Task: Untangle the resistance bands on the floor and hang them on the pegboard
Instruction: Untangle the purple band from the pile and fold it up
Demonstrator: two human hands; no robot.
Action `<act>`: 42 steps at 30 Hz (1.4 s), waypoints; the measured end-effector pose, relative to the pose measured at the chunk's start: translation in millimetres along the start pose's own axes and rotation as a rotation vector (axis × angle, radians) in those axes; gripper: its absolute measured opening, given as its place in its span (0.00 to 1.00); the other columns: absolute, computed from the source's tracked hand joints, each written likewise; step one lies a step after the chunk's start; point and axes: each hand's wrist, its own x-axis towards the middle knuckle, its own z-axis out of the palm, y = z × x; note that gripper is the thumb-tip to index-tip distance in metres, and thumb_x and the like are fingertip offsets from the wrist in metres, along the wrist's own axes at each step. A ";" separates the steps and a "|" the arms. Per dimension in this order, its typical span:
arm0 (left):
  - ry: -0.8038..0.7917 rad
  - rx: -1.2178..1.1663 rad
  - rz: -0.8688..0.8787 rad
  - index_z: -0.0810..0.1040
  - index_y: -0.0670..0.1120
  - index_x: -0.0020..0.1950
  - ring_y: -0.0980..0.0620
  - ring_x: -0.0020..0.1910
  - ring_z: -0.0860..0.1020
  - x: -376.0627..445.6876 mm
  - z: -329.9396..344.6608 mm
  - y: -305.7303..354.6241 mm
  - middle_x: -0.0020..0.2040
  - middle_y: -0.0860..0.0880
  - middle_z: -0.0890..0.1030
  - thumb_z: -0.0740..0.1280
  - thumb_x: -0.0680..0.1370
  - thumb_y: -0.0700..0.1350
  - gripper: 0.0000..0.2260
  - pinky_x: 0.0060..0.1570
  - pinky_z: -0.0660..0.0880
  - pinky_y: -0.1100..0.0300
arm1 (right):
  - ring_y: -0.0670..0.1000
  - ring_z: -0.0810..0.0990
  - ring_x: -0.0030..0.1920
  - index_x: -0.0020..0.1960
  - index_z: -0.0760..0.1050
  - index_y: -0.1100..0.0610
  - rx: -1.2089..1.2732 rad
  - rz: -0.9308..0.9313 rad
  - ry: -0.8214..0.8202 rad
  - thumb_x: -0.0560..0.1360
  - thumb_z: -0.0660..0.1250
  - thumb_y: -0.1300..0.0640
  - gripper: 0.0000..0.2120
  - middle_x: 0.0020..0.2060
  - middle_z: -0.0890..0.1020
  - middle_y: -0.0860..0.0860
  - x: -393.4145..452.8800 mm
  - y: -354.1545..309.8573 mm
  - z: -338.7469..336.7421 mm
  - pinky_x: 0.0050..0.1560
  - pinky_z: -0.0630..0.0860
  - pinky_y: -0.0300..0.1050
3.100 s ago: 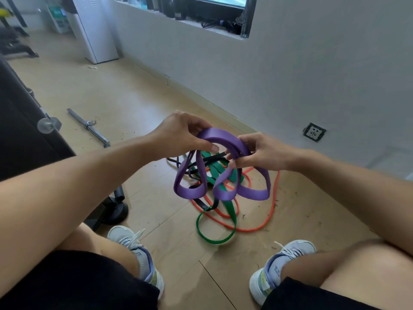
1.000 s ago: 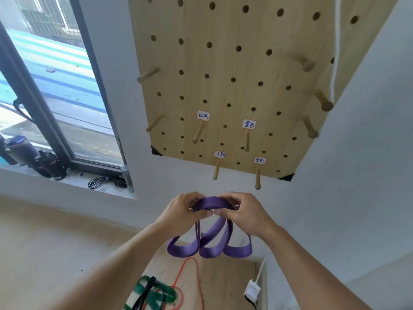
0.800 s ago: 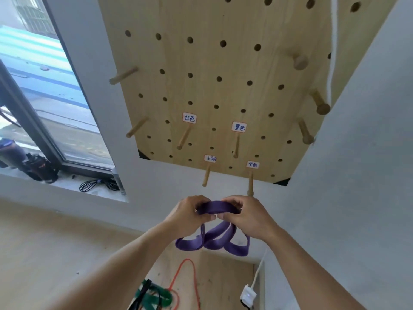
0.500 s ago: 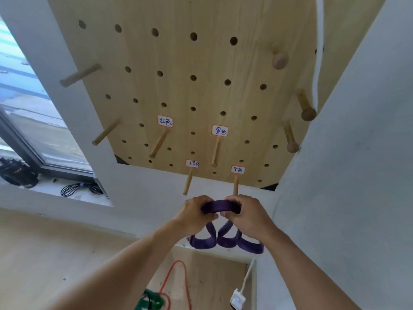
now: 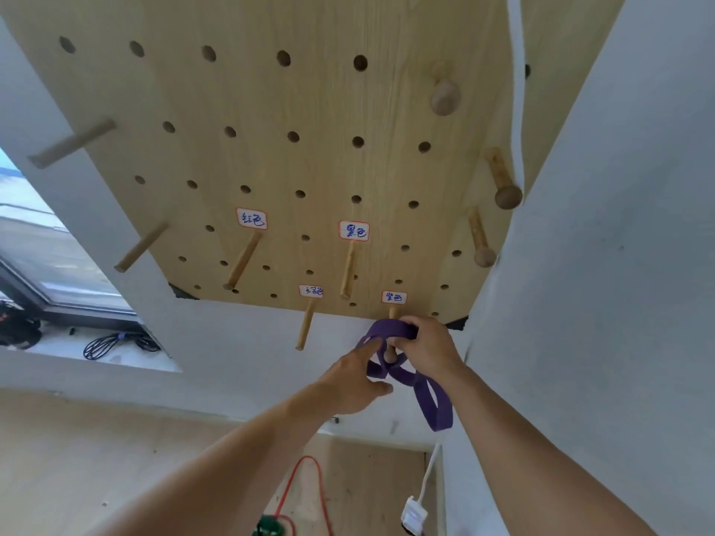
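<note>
The purple resistance band (image 5: 433,400) is looped over the lowest right labelled peg (image 5: 390,355) of the wooden pegboard (image 5: 309,148). My right hand (image 5: 431,352) grips the band's top where it crosses the peg. My left hand (image 5: 354,379) touches the band's left side with its fingers spread. Loops of the band hang down below both hands. On the floor lie the red band (image 5: 305,489) and the green band (image 5: 269,530), mostly cut off by the frame's lower edge.
Three other labelled pegs (image 5: 243,261) stick out of the board, bare. Knobbed pegs (image 5: 503,183) line the board's right side by a white cord (image 5: 516,90). A window sill (image 5: 116,342) with cables is at left. A white plug (image 5: 414,516) hangs low by the corner.
I have stood up from the floor with the purple band and raised it to the pegboard. It now sits over the lowest right peg, and my left hand has loosened its grip.
</note>
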 end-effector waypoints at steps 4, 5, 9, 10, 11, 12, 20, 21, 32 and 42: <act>0.018 -0.006 0.003 0.54 0.53 0.83 0.49 0.64 0.76 17.8 2.0 2.5 0.77 0.50 0.66 0.73 0.76 0.49 0.40 0.63 0.72 0.58 | 0.46 0.83 0.47 0.53 0.85 0.50 0.117 0.013 0.002 0.73 0.77 0.56 0.09 0.43 0.87 0.44 11.7 4.7 2.4 0.45 0.73 0.39; 0.033 0.005 -0.002 0.53 0.52 0.83 0.48 0.66 0.75 21.4 3.1 2.1 0.78 0.50 0.65 0.73 0.76 0.50 0.41 0.64 0.72 0.56 | 0.46 0.84 0.47 0.53 0.84 0.50 0.159 0.026 0.007 0.72 0.79 0.55 0.11 0.44 0.87 0.44 12.9 6.2 3.2 0.46 0.74 0.39; 0.124 0.028 0.015 0.56 0.52 0.82 0.45 0.67 0.74 30.5 3.9 0.2 0.77 0.48 0.64 0.71 0.76 0.50 0.38 0.67 0.72 0.51 | 0.48 0.86 0.49 0.53 0.82 0.49 0.376 0.092 0.038 0.66 0.84 0.56 0.19 0.47 0.88 0.46 14.3 17.5 9.3 0.53 0.79 0.43; 0.134 0.057 0.023 0.58 0.52 0.81 0.45 0.69 0.73 32.0 3.4 -0.1 0.77 0.48 0.64 0.71 0.77 0.50 0.36 0.69 0.71 0.51 | 0.48 0.86 0.49 0.53 0.82 0.49 0.415 0.097 0.049 0.65 0.85 0.56 0.20 0.47 0.88 0.47 14.2 20.0 11.0 0.54 0.80 0.43; 0.150 0.090 0.036 0.61 0.52 0.81 0.45 0.71 0.71 34.1 2.8 -0.8 0.76 0.48 0.65 0.70 0.77 0.51 0.34 0.70 0.70 0.52 | 0.48 0.86 0.49 0.53 0.82 0.50 0.464 0.106 0.057 0.65 0.85 0.57 0.20 0.47 0.88 0.47 13.9 22.1 12.3 0.53 0.80 0.43; 0.175 0.114 0.052 0.64 0.53 0.79 0.46 0.71 0.70 35.5 1.9 -1.3 0.74 0.48 0.67 0.69 0.78 0.53 0.31 0.70 0.70 0.52 | 0.49 0.86 0.48 0.53 0.82 0.52 0.526 0.115 0.059 0.65 0.85 0.59 0.20 0.47 0.88 0.48 14.0 24.6 13.7 0.52 0.80 0.43; 0.235 0.267 0.163 0.66 0.52 0.78 0.46 0.72 0.67 37.8 -0.8 -6.9 0.74 0.49 0.67 0.69 0.78 0.49 0.28 0.71 0.69 0.52 | 0.60 0.84 0.39 0.62 0.80 0.64 0.876 0.143 -0.107 0.70 0.79 0.69 0.22 0.45 0.86 0.63 12.8 35.7 17.5 0.47 0.82 0.51; 0.233 0.293 0.168 0.65 0.51 0.78 0.46 0.73 0.66 37.3 0.2 -9.2 0.76 0.49 0.65 0.69 0.78 0.49 0.29 0.71 0.68 0.52 | 0.61 0.84 0.41 0.62 0.81 0.63 0.859 0.140 -0.127 0.70 0.78 0.69 0.22 0.46 0.86 0.63 13.6 38.2 16.7 0.50 0.83 0.55; 0.110 0.259 0.129 0.54 0.50 0.82 0.48 0.76 0.67 34.5 4.0 -12.4 0.82 0.52 0.58 0.69 0.79 0.48 0.36 0.74 0.66 0.55 | 0.48 0.83 0.52 0.60 0.82 0.51 0.096 -0.001 0.008 0.72 0.77 0.62 0.18 0.50 0.86 0.45 11.3 24.0 2.8 0.52 0.77 0.41; 0.082 0.283 0.091 0.50 0.52 0.83 0.46 0.76 0.67 30.6 8.1 -7.8 0.83 0.52 0.53 0.71 0.78 0.49 0.40 0.73 0.67 0.52 | 0.49 0.82 0.52 0.57 0.75 0.50 0.134 0.006 0.182 0.73 0.76 0.64 0.18 0.50 0.82 0.44 15.6 15.8 14.4 0.55 0.81 0.46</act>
